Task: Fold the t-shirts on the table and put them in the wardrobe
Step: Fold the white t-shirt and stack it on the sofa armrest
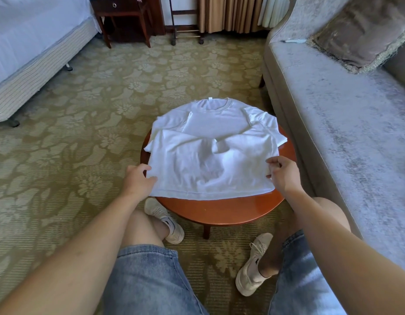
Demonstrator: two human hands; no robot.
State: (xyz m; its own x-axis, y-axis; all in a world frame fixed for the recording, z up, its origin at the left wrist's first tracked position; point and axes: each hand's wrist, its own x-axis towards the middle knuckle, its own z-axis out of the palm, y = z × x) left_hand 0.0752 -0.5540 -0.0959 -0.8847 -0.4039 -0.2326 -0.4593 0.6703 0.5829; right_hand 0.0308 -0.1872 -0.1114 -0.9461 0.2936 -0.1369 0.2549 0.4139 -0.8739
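A white t-shirt (210,155) lies spread over a small round reddish wooden table (219,212), its collar at the far side and its hem towards me. More white fabric shows under its upper part; whether that is a second shirt I cannot tell. My left hand (139,180) pinches the near left corner of the hem. My right hand (282,172) pinches the near right corner. The fabric between both hands is slightly lifted and wrinkled. No wardrobe is in view.
A grey sofa (333,123) with a cushion (360,30) stands close to the table on the right. At the far left is a bed (31,53), with a dark nightstand (122,17) behind it. Patterned carpet (83,123) covers the floor. My knees and shoes sit under the table's near edge.
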